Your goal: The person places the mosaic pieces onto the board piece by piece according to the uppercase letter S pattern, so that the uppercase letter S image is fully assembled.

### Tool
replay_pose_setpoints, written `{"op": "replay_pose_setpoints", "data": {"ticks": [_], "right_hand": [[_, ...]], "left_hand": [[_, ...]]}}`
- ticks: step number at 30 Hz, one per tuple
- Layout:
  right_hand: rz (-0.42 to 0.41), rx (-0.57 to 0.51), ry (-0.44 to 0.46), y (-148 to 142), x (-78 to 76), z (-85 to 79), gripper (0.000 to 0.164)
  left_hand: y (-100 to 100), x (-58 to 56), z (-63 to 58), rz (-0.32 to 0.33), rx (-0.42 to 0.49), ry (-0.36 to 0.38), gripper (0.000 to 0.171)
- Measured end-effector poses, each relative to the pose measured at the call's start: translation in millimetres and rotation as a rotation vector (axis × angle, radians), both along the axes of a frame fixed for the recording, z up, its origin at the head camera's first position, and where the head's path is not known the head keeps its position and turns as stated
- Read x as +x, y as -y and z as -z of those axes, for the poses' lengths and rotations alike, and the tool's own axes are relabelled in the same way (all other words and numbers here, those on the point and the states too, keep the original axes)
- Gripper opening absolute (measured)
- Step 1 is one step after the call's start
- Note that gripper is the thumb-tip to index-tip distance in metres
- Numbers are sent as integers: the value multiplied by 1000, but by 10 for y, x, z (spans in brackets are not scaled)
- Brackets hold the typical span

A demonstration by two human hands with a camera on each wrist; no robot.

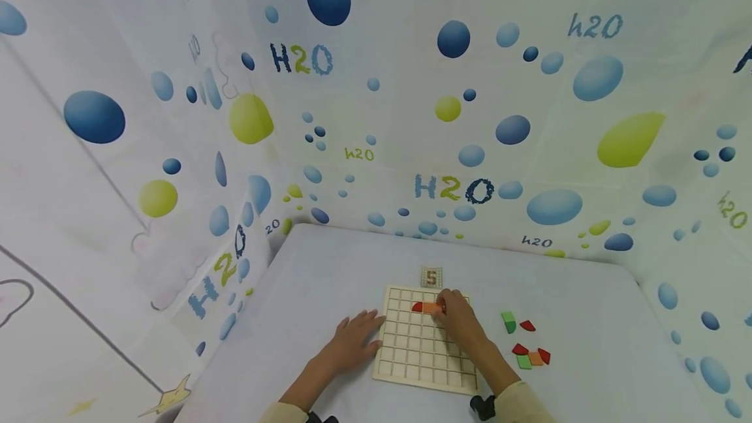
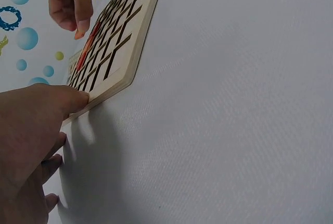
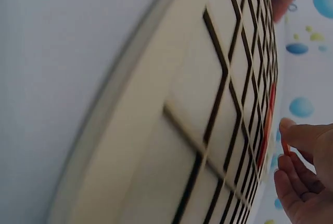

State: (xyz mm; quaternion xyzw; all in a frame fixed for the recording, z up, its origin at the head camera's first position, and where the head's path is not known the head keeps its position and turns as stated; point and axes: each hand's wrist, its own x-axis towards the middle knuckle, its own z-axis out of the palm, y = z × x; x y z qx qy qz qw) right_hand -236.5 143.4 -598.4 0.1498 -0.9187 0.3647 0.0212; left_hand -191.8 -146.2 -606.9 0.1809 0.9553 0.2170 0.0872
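Observation:
A wooden grid board (image 1: 405,371) lies on the table, with a row of red and orange tiles (image 1: 431,307) in its upper part. At that row, my right hand (image 1: 461,325) pinches a small orange tile (image 2: 79,35) between thumb and fingertips. The right wrist view shows this tile (image 3: 285,145) held just off the board, beside the row. My left hand (image 1: 354,339) lies at the board's left side with its fingers spread. Its thumb (image 2: 78,100) touches the board's edge, while the other fingers rest on the table.
Behind the board lies a small square card (image 1: 431,277) marked with a 5. To its right are loose green tiles (image 1: 508,322), red tiles (image 1: 527,326) and an orange tile (image 1: 536,358). A patterned curtain (image 1: 399,129) stands around the white table (image 1: 329,266).

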Motion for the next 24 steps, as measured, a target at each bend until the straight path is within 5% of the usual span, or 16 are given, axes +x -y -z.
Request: {"op": "replay_pose_setpoints", "data": {"ticks": [8, 20, 24], "right_hand": [[-144, 46, -91, 322, 26, 103, 6], [-130, 168, -389, 410, 90, 134, 10], [-126, 198, -428, 404, 130, 152, 9]], "left_hand": [[9, 14, -31, 15, 13, 3, 57], [27, 1, -8, 23, 25, -20, 56], [29, -3, 27, 26, 16, -13, 57]]}}
